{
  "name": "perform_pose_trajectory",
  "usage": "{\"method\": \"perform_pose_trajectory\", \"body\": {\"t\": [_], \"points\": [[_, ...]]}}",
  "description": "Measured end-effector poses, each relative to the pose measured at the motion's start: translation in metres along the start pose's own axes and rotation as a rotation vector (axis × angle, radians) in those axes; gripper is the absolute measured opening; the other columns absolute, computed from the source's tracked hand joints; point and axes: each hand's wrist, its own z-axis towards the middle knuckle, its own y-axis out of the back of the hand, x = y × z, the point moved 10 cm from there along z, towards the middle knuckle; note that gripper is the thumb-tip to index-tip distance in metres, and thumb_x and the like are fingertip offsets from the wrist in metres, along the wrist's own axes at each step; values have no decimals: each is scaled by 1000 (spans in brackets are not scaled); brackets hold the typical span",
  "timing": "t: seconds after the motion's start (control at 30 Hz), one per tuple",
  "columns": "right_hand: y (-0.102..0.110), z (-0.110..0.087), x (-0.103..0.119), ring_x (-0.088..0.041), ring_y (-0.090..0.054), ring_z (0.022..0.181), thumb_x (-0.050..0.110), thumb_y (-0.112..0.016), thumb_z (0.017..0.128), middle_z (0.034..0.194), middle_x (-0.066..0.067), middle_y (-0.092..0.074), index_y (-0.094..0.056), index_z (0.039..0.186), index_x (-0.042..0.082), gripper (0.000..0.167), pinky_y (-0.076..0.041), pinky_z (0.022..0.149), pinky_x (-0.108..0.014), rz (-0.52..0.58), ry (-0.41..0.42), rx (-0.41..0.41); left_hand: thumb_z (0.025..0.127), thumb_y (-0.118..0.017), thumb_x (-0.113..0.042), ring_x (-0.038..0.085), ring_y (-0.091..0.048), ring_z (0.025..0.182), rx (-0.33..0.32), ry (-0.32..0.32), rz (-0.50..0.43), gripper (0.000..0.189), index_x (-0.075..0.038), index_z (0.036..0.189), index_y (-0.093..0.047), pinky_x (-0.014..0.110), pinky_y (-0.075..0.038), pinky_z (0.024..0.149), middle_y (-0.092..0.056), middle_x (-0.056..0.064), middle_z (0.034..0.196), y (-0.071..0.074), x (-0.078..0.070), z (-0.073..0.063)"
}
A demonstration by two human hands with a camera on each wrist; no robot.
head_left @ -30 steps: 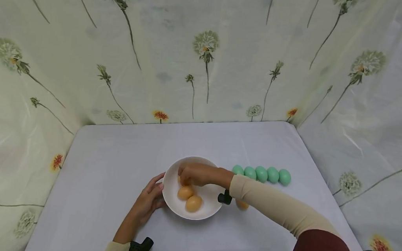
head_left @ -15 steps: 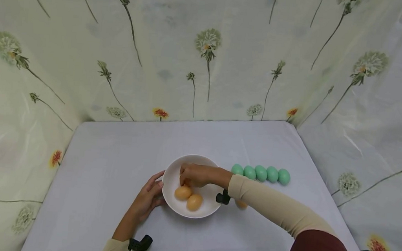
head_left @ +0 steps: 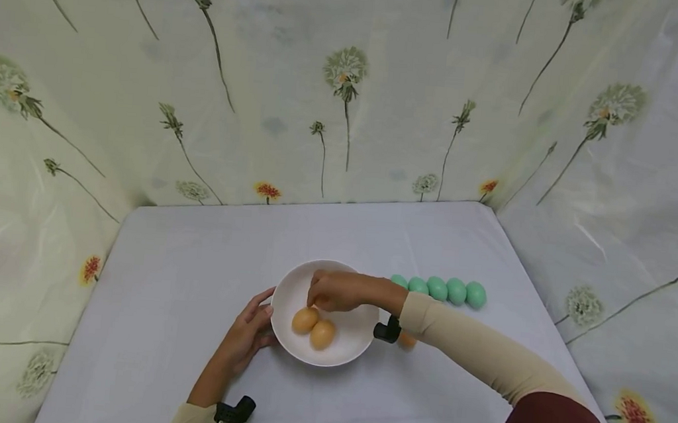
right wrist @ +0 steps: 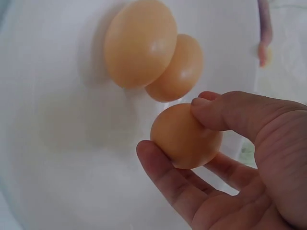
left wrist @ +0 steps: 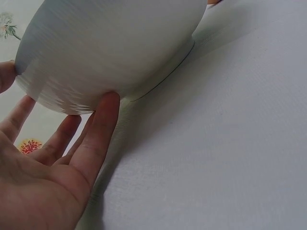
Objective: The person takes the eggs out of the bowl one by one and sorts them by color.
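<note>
A white bowl (head_left: 352,335) stands on the table with two light-brown eggs, one egg (head_left: 304,320) touching the other egg (head_left: 322,335). My right hand (head_left: 337,291) reaches over the bowl, fingers pointing down. In the right wrist view it pinches a third brown egg (right wrist: 184,136) between thumb and fingers, close beside the other two. Whether that egg touches the bowl's bottom, I cannot tell. My left hand (head_left: 245,337) rests against the bowl's left side. Its fairly straight, spread fingers (left wrist: 98,134) touch the outer wall and lower edge in the left wrist view.
Several green eggs (head_left: 455,291) lie in a row right of the bowl, partly behind the right forearm. Another brown egg (head_left: 406,340) is partly hidden beneath that arm. Flower-patterned sheets (head_left: 301,89) enclose the back and sides of the white-covered table (head_left: 191,266).
The right hand has shifted slightly right and toward the bowl's back, its wrist moving outward. The two loose eggs now lie a little farther left in view. The left hand stays at the bowl.
</note>
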Motion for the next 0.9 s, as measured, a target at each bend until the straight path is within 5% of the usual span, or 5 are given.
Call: {"method": "perform_pose_trajectory", "body": {"t": [0.23,0.4,0.67,0.9], "points": [[18,-29,-2,-19,-57,114,6,-62,95,121,-6,-62,-74,115,11,24,-49,95,-29,90,-21,-76,101,-58,-34,25,-62,120,14,-4,-4,50,-32,148,-43,48,-57,89,-50,13,144,-2,0,0],[38,-58,-3,-16,-58,99,11,-62,97,124,-7,-60,-74,115,15,22,-50,82,-27,140,-47,-141,102,-55,-32,23,-62,118,25,-9,-20,47,-32,148,-43,47,-57,88,-51,12,143,-3,-1,-1],[60,-124,-25,-18,-59,111,17,-65,97,128,-3,-59,-73,119,23,24,-54,80,-26,187,-173,-259,101,-57,-32,21,-63,115,21,-11,-4,49,-32,148,-43,45,-57,87,-52,11,142,-5,-4,-1],[56,-180,-49,-17,-58,111,23,-68,96,130,0,-60,-68,126,23,30,-53,83,-30,261,-290,-323,102,-56,-32,19,-64,115,16,-13,11,53,-26,151,-39,43,-58,86,-48,14,146,-6,-3,-4]]}}
